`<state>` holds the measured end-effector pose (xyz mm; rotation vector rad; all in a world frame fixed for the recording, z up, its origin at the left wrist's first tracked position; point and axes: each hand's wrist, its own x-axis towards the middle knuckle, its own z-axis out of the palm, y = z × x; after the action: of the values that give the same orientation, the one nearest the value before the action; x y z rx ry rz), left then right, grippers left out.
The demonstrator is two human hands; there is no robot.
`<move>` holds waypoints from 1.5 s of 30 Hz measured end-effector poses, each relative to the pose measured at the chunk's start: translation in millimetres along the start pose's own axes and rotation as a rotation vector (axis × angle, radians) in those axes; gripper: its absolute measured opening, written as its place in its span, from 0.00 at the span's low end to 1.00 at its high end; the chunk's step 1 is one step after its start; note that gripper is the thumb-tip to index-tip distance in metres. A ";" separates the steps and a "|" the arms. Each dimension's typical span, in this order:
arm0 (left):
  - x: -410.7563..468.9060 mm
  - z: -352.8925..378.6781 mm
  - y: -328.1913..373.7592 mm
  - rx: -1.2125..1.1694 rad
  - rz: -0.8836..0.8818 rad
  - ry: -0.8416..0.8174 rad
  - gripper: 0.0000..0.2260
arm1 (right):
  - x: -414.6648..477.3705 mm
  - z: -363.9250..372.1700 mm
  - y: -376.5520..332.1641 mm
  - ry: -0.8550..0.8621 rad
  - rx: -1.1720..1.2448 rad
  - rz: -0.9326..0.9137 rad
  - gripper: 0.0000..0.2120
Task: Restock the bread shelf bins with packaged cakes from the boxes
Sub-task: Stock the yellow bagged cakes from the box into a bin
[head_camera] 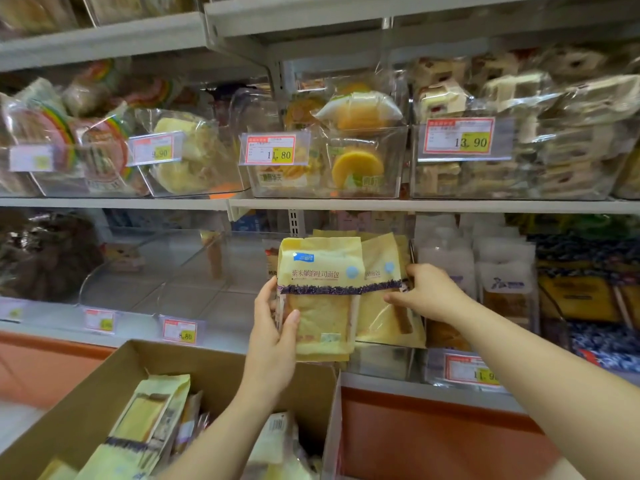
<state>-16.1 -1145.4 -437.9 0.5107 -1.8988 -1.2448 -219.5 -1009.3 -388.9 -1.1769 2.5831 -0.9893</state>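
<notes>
The front pack [320, 299] is a pale yellow bag with a purple band and a clear window showing sliced cake. It stands upright, gripped at its left edge by the left hand [273, 341], at the front of a clear bin [381, 360] on the lower shelf. The second pack [384, 306], of the same kind, leans just behind it, pinched at its right side by the right hand [429, 292]. More yellow packs [145, 420] lie tilted in the open cardboard box [221, 368] below.

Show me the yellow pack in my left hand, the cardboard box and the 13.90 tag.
yellow pack [322, 296], head view, front middle
cardboard box [194, 368], head view, inner back wall
13.90 tag [459, 136], head view, centre
</notes>
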 end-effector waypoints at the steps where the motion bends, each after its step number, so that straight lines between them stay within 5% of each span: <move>1: 0.1 -1.1 -0.7 -0.003 0.001 0.004 0.23 | 0.3 1.2 -0.2 0.022 0.039 0.007 0.16; 5: 0.0 -6.1 -1.8 -0.019 0.006 0.035 0.22 | 1.7 9.2 1.7 0.220 0.166 0.037 0.13; 11: -0.5 -9.3 -3.6 -0.023 -0.003 0.050 0.22 | 2.2 31.1 8.3 0.062 0.038 0.104 0.20; 14: -0.5 -8.3 -3.6 -0.033 0.000 0.042 0.22 | -4.3 18.3 3.2 0.304 -0.060 -0.009 0.33; 16: 0.3 -5.5 -2.9 -0.024 0.001 0.030 0.22 | -13.6 10.0 -5.0 0.460 -0.270 -0.170 0.30; 19: 0.0 1.6 -1.4 -0.017 0.012 0.012 0.22 | -18.9 15.0 -5.2 0.105 -0.479 -0.360 0.18; 21: 1.0 7.1 -0.9 -0.020 0.005 -0.006 0.22 | -21.5 26.3 3.7 -0.216 -0.536 -0.311 0.17; 28: 12.9 35.5 7.2 -0.028 0.056 -0.058 0.22 | -29.4 -1.9 4.3 -0.219 0.242 -0.167 0.30; 32: 25.2 58.8 16.9 -0.049 0.063 -0.078 0.19 | -29.7 -6.5 9.3 -0.009 0.302 -0.114 0.24; 36: 40.1 73.2 14.5 0.188 0.102 -0.126 0.17 | -32.6 -3.6 17.1 0.298 0.260 -0.095 0.18; 41: 47.3 67.0 -0.4 0.617 0.043 -0.216 0.16 | -39.7 15.6 29.4 0.162 0.046 -0.002 0.22; 45: 36.2 62.9 -9.0 0.929 0.069 -0.372 0.13 | -42.8 21.3 28.9 0.104 -0.209 -0.037 0.14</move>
<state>-88.6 -1138.1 -444.5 0.6957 -2.7525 -0.3469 -200.3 -975.8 -429.2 -1.2556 2.8139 -0.8245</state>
